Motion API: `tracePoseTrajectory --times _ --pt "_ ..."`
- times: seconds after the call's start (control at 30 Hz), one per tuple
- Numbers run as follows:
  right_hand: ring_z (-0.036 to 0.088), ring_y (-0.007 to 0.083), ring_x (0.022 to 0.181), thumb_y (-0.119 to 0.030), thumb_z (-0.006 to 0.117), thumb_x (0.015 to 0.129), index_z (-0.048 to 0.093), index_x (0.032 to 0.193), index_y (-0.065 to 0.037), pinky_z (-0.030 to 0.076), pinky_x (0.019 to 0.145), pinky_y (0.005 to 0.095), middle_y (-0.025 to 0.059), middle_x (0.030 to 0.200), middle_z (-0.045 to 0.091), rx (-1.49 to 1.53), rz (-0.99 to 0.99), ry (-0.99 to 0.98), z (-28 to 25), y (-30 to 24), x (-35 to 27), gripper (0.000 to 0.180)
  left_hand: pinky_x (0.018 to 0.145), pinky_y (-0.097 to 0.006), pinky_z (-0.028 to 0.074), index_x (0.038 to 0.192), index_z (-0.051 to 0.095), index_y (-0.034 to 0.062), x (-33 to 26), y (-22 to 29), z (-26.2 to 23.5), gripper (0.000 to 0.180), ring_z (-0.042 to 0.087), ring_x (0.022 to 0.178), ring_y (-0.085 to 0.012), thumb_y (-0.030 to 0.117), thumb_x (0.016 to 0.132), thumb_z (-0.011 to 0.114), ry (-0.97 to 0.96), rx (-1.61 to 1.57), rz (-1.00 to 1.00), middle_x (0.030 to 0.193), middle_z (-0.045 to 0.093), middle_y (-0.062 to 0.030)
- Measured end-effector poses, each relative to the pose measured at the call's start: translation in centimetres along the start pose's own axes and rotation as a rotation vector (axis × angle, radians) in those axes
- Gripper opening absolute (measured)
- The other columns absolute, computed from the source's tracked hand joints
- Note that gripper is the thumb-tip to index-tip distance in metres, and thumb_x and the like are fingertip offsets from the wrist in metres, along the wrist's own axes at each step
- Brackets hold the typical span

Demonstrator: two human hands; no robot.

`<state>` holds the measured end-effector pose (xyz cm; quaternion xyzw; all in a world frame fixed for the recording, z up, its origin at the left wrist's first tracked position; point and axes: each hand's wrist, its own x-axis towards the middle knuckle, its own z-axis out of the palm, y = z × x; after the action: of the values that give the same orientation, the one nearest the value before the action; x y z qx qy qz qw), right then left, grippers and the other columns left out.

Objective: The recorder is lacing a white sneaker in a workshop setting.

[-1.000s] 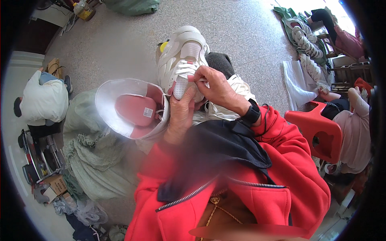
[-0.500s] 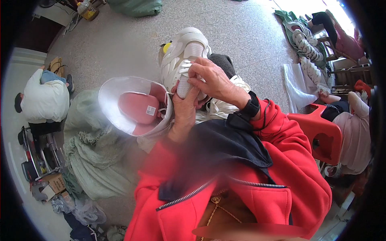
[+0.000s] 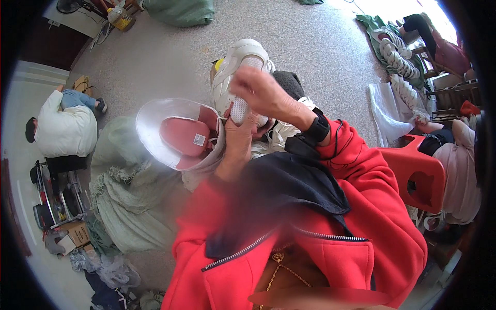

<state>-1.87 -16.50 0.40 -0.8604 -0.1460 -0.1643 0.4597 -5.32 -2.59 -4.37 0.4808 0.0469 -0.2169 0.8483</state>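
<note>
A white sneaker point(image 3: 226, 77) stands toe away in front of me, its perforated tongue point(image 3: 239, 110) showing. My left hand point(image 3: 239, 137) is closed around the near end of the sneaker, thumb against the tongue. Over the lacing area, my right hand point(image 3: 261, 93) has its fingers bent together; they are blurred, and whatever they pinch is hidden. White laces point(image 3: 283, 135) of other shoes hang beneath my right wrist. Left of the sneaker, a white open container point(image 3: 150, 111) with a soft-looking rim holds a pink rounded piece point(image 3: 181, 137) bearing a small white label.
Pale green sacking point(image 3: 129, 206) heaps up at my left, near a seated person in white point(image 3: 67, 126). A red plastic stool point(image 3: 413, 170) stands at my right. Beyond it are laced white shoes point(image 3: 398, 59), a white sheet point(image 3: 385, 111) and other people. A green sack point(image 3: 181, 11) lies far ahead.
My right hand has lifted from the laces and swung slightly left and away from me, now blurred. The left hand keeps its hold on the sneaker. The whole view has shifted slightly.
</note>
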Motion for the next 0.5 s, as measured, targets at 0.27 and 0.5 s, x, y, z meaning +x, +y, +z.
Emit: tracePoseTrajectory --times 0.27,0.5 --pt "0.051 0.0046 0.074 -0.015 0.064 0.095 0.06 0.092 0.0 0.043 0.064 0.0214 -0.0028 0.078 0.055 0.641 0.246 -0.026 -2.7 -1.8 0.7 0.015 0.05 -0.023 0.039 0.088 0.065 0.0031 -0.7 8.4 1.2 0.022 0.05 0.06 -0.004 0.024 0.096 0.061 -0.181 1.097 0.377 0.07 0.057 0.0028" --pt "0.061 0.0222 0.096 -0.015 0.068 0.089 0.059 0.11 -0.003 0.047 0.088 0.0349 0.0106 0.1 0.062 0.177 0.076 0.222 -2.7 1.4 -1.9 0.026 0.058 -0.03 0.044 0.097 0.068 0.002 3.5 10.1 0.3 0.031 0.054 0.063 -0.0128 0.021 0.101 0.044 -0.169 1.058 0.191 0.072 0.059 -0.0035"
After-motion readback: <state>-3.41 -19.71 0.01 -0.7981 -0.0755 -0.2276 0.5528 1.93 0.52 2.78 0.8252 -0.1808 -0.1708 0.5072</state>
